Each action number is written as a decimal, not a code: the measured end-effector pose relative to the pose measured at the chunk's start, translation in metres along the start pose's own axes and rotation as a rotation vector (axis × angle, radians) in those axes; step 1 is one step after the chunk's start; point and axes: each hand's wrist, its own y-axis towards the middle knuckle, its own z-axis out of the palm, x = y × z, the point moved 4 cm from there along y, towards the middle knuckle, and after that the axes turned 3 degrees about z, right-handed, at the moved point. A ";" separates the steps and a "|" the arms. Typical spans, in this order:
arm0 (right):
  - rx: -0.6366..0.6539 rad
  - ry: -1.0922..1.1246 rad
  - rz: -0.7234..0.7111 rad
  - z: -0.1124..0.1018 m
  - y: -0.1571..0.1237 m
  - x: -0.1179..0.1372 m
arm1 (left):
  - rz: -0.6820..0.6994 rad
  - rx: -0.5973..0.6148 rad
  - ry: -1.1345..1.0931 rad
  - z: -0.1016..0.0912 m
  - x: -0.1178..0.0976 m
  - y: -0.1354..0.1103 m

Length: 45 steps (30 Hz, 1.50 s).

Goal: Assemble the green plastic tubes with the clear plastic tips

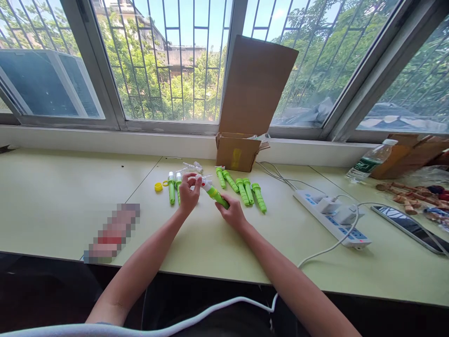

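My right hand [233,211] is wrapped round the lower part of a light green ribbed plastic tube [214,194], which tilts up to the left. A white end with a small red spot shows at its top. At that end my left hand [190,194] is closed in a pinch; a thin clear or white bit shows by its fingers, too small to name. Two similar green tubes with white tops [171,188] stand or lie just left of this hand, one partly hidden. Several more green tubes [247,191] lie beyond my right hand.
A yellow ring-like cap [158,187] and clear plastic pieces [192,166] lie at the left and back. Behind stands an open cardboard box [233,153]. Rightward are a power strip [331,219] with cables, a phone [410,227], a bottle [372,161] and wooden pieces [403,196].
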 end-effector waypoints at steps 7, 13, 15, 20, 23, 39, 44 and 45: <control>-0.013 0.008 -0.010 -0.001 0.000 0.001 | -0.025 -0.012 -0.023 0.000 0.001 0.000; -0.018 0.005 -0.020 -0.002 0.000 0.002 | -0.048 -0.015 -0.004 -0.001 0.004 0.001; -0.016 0.004 -0.018 -0.002 0.000 0.002 | -0.058 -0.013 -0.008 -0.001 0.005 0.001; -0.002 0.001 -0.012 -0.001 -0.001 0.002 | -0.085 -0.003 -0.029 -0.001 0.007 0.001; 0.009 -0.004 -0.010 0.000 0.000 0.000 | -0.103 0.012 -0.059 0.001 0.007 0.000; -0.061 0.028 0.022 -0.004 0.000 -0.002 | -0.393 0.091 -0.379 0.003 0.016 0.003; -0.088 0.042 0.033 -0.004 0.001 -0.004 | -0.496 0.124 -0.471 0.000 0.027 0.006; -0.088 0.042 0.036 -0.004 0.001 -0.004 | -0.509 0.123 -0.478 0.001 0.029 0.006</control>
